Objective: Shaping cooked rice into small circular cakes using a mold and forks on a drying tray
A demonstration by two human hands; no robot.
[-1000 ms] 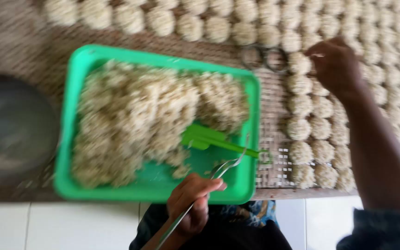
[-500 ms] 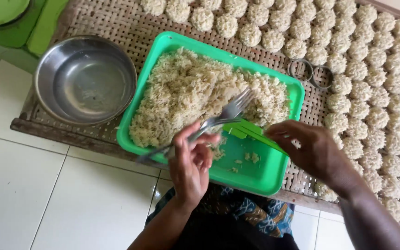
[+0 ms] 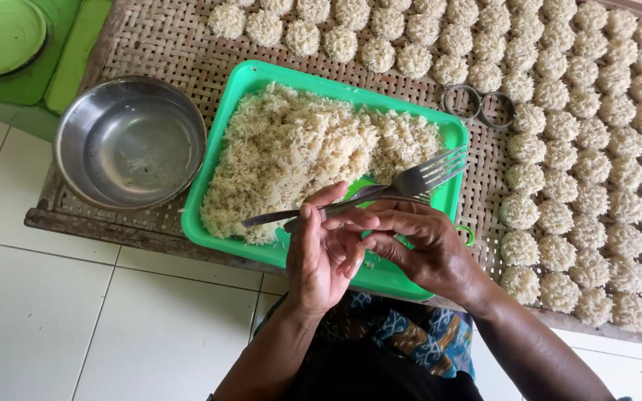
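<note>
My left hand (image 3: 322,256) holds a metal fork (image 3: 380,192) by its handle, tines pointing right over a green plastic tray (image 3: 229,119). The tray is heaped with pale shredded noodles (image 3: 299,152). My right hand (image 3: 425,249) is pressed against the left one, its fingers touching the fork and the left fingers above the tray's near edge. Whether the right hand holds anything is hidden.
A steel bowl (image 3: 129,141) stands left of the tray on a woven mat (image 3: 165,44). Several rows of small round noodle nests (image 3: 581,141) cover the mat's right and far sides. Two metal rings (image 3: 478,105) lie beyond the tray. A green lidded container (image 3: 5,37) sits far left; white tiled floor below.
My right hand has come back from the nests on the right to meet my left hand over the tray. The fork has lifted from the noodles. The view has steadied.
</note>
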